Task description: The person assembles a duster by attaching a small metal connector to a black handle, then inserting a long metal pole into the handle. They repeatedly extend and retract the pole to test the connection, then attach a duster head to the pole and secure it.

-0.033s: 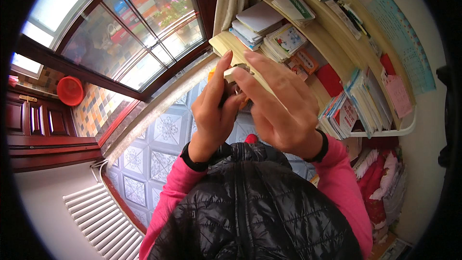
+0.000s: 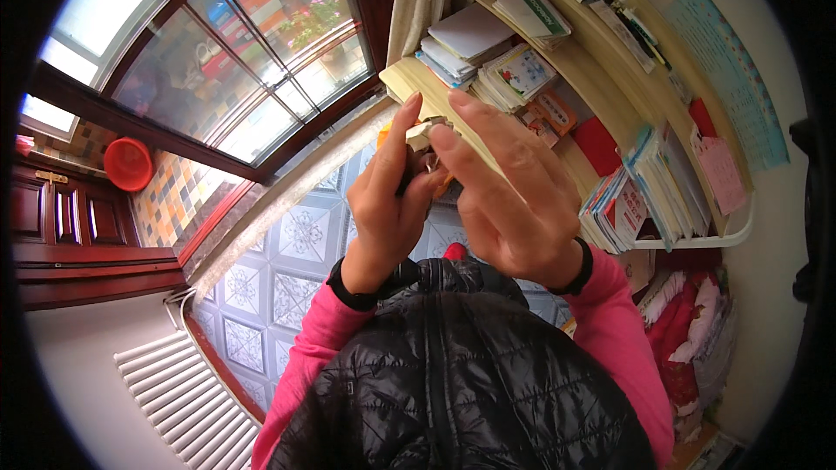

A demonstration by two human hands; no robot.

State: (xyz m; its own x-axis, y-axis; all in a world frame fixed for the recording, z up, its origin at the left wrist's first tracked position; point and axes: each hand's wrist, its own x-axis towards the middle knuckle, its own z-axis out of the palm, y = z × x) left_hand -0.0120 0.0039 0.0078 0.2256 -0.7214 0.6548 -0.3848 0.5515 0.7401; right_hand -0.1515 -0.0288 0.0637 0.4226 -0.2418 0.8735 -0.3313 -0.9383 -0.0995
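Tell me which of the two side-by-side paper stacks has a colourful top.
The right stack: its top shows a coloured drawing; the left stack, nearer the curtain, is plain white.

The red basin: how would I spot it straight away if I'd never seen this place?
Find the large dark-framed glass panes at upper left. Just below their lower-left edge, multicoloured tiles lie beside a dark wooden door. There sits the red basin, set apart by its round shape and bright colour from the square tiles and panelled door.
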